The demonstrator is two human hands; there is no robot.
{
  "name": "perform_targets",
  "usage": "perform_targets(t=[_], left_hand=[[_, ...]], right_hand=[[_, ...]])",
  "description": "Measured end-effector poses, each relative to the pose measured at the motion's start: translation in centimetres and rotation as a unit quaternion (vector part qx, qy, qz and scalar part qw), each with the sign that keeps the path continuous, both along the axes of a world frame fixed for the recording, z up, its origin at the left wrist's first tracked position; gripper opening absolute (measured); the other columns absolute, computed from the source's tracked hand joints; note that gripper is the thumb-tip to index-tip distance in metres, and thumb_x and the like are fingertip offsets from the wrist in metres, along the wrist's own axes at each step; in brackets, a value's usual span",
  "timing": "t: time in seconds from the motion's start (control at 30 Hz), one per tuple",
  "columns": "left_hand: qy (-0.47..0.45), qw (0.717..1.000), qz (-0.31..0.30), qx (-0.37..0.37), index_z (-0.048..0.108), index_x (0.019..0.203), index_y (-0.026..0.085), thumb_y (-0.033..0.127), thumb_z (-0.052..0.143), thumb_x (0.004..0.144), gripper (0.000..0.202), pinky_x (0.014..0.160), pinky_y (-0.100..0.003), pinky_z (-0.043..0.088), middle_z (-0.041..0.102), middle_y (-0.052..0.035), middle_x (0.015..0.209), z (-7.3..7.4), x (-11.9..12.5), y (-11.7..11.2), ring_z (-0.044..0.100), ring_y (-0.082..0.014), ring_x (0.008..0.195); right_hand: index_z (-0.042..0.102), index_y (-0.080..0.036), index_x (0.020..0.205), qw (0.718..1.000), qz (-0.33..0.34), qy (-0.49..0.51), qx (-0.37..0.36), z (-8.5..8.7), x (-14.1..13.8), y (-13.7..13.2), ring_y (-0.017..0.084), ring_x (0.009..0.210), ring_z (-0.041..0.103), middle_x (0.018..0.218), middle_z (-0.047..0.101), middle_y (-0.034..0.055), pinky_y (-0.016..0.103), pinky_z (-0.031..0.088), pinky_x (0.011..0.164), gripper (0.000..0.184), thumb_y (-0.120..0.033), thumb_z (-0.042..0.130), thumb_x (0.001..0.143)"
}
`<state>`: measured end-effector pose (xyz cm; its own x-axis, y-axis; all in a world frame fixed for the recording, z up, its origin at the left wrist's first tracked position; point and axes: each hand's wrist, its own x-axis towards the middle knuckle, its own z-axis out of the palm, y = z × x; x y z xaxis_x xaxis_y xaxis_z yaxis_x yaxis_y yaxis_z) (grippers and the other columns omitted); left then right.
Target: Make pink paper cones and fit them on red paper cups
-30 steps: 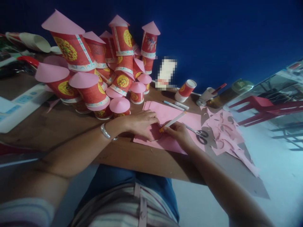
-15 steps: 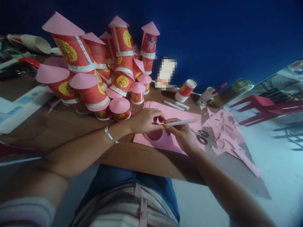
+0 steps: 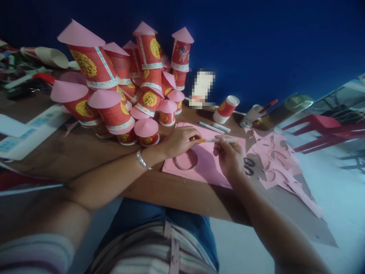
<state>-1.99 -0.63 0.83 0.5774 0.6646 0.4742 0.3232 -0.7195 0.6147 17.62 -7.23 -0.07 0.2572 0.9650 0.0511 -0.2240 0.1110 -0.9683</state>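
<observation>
We saw the left hand (image 3: 182,141) of the person at the worktop (image 3: 159,192), its grip pinching the orange end of a slim white pen (image 3: 210,140), while the right hand (image 3: 231,156) had its grip curled around the barrel near the other end. The pen lay nearly level above a stack of flat pink paper sheets (image 3: 209,167); we could not tell whether the orange part was a cap or a tip. Below the left hand, a thin, grey-rimmed ring (image 3: 186,169) lay loose on the paper. We judged that a brush from the left wrist could slide the ring out of place, and that a slip of either grip could drop the pen and mark the paper, if its tip was bare. The right forearm, close to the black-handled scissors (image 3: 249,166), could nudge them. Half a second earlier, we had seen both hands bunched closer together and the pen slanting up to the right; now they stood farther apart, the whole ring showed, and the right hand hid the scissor blades.
</observation>
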Motion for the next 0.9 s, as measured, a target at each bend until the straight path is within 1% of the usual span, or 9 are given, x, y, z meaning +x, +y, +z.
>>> perform_targets(t=[0.2,0.3,0.47,0.53,0.63,0.73,0.8,0.83,0.9], left_hand=[[-0.025,0.998,0.013,-0.051,0.075,0.087,0.019,0.026,0.075,0.087,0.008,0.073,-0.027,0.05,0.076,-0.0021,0.084,0.3,0.3,0.1,0.063,-0.0131,0.075],[-0.04,0.996,0.01,-0.075,0.076,0.086,0.019,0.026,0.076,0.086,0.008,0.071,-0.027,0.049,0.076,-0.0024,0.084,0.4,0.3,0.2,0.063,-0.0131,0.075],[-0.028,0.998,-0.009,-0.061,0.075,0.086,0.017,0.02,0.074,0.086,0.003,0.077,-0.028,0.049,0.076,-0.003,0.087,0.6,0.5,0.2,0.064,-0.0137,0.079],[-0.018,0.997,-0.018,-0.066,0.075,0.087,0.017,0.018,0.074,0.086,0.002,0.077,-0.028,0.049,0.077,-0.0028,0.087,0.8,0.6,0.2,0.065,-0.0136,0.079],[-0.024,0.996,-0.014,-0.083,0.075,0.085,0.017,0.021,0.075,0.085,0.004,0.073,-0.027,0.048,0.076,-0.0024,0.085,1.0,0.8,0.1,0.063,-0.0133,0.076],[-0.023,0.997,-0.007,-0.069,0.074,0.086,0.018,0.023,0.074,0.087,0.005,0.075,-0.028,0.048,0.077,-0.0027,0.087,0.7,0.7,0.1,0.064,-0.0136,0.078],[-0.008,0.998,-0.001,-0.055,0.073,0.086,0.018,0.024,0.073,0.088,0.006,0.076,-0.028,0.048,0.076,-0.0032,0.088,0.1,0.3,0.2,0.064,-0.0138,0.079],[-0.001,0.999,0.006,-0.052,0.073,0.086,0.017,0.026,0.074,0.088,0.009,0.075,-0.028,0.048,0.075,-0.0033,0.087,-0.2,0.1,0.3,0.063,-0.0138,0.078],[0.008,0.997,0.033,-0.071,0.071,0.081,0.017,0.029,0.074,0.088,0.015,0.068,-0.027,0.046,0.073,-0.0021,0.077,-0.8,-0.3,0.6,0.059,-0.0126,0.068]], right_hand=[[0.071,-0.019,0.086,1.0,0.005,0.02,0.011,-0.4,0.1,-0.1,0.008,0.05,0.049,0.062,0.055,-0.0039,0.022,0.04,0.045,0.03,-0.047,0.08,0.08],[0.072,-0.019,0.085,1.0,-0.001,0.024,0.016,-0.4,0.2,0.0,0.008,0.05,0.049,0.061,0.055,-0.0038,0.022,0.04,0.044,0.029,-0.047,0.08,0.08],[0.073,-0.018,0.082,0.999,-0.024,0.032,0.014,-0.2,0.3,0.2,0.007,0.049,0.048,0.059,0.055,-0.0041,0.02,0.037,0.043,0.03,-0.046,0.082,0.078],[0.072,-0.018,0.082,0.999,-0.032,0.027,0.011,-0.2,0.1,0.1,0.007,0.049,0.048,0.059,0.054,-0.0044,0.02,0.037,0.043,0.032,-0.048,0.082,0.078],[0.071,-0.018,0.082,0.999,-0.035,0.019,0.013,-0.2,-0.2,0.0,0.007,0.049,0.048,0.059,0.054,-0.0045,0.02,0.037,0.043,0.033,-0.049,0.08,0.079],[0.07,-0.019,0.083,0.999,-0.042,0.027,0.009,-0.1,0.1,0.1,0.007,0.049,0.048,0.06,0.054,-0.0048,0.02,0.038,0.042,0.031,-0.047,0.08,0.08],[0.068,-0.02,0.081,0.996,-0.072,0.049,0.011,0.2,1.2,0.5,0.006,0.048,0.047,0.059,0.053,-0.0061,0.019,0.037,0.041,0.029,-0.044,0.083,0.078],[0.065,-0.02,0.079,0.993,-0.1,0.064,0.02,0.4,2.0,0.7,0.006,0.048,0.046,0.059,0.052,-0.0071,0.018,0.036,0.041,0.029,-0.042,0.084,0.076],[0.061,-0.021,0.076,0.981,-0.164,0.084,0.064,0.9,3.6,1.1,0.005,0.049,0.047,0.059,0.05,-0.0087,0.016,0.036,0.041,0.032,-0.04,0.086,0.075]])
